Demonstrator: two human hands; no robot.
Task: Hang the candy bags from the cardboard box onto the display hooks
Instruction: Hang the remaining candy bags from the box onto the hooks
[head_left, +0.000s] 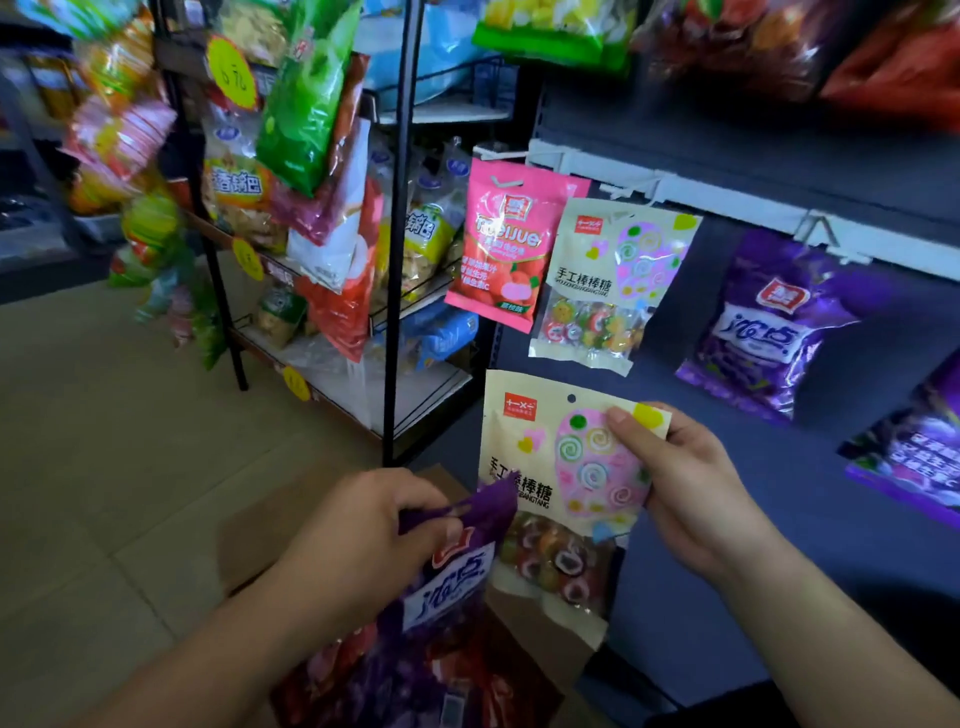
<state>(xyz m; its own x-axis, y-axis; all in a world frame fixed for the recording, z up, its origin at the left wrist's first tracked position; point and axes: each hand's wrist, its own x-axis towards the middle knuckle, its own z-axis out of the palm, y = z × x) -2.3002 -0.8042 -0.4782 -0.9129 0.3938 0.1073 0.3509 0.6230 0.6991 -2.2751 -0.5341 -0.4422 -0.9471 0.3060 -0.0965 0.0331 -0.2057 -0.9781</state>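
Observation:
My right hand (691, 483) grips a cream lollipop bag (550, 467) by its upper right corner, upright in front of the dark display wall. My left hand (363, 525) pinches the top of a purple candy bag (452, 577) just above the cardboard box (249, 551), which holds several more red and purple bags. On the wall hooks hang a pink bag (498, 244), a matching cream lollipop bag (608, 280) and a purple bag (769, 322). The held lollipop bag sits directly below the hung one.
A black wire rack (397, 234) packed with snack bags stands left of the wall. White hook rails (727, 202) run along the dark panel. More purple bags (909, 457) hang at the lower right. Beige tiled floor (104, 415) lies to the left.

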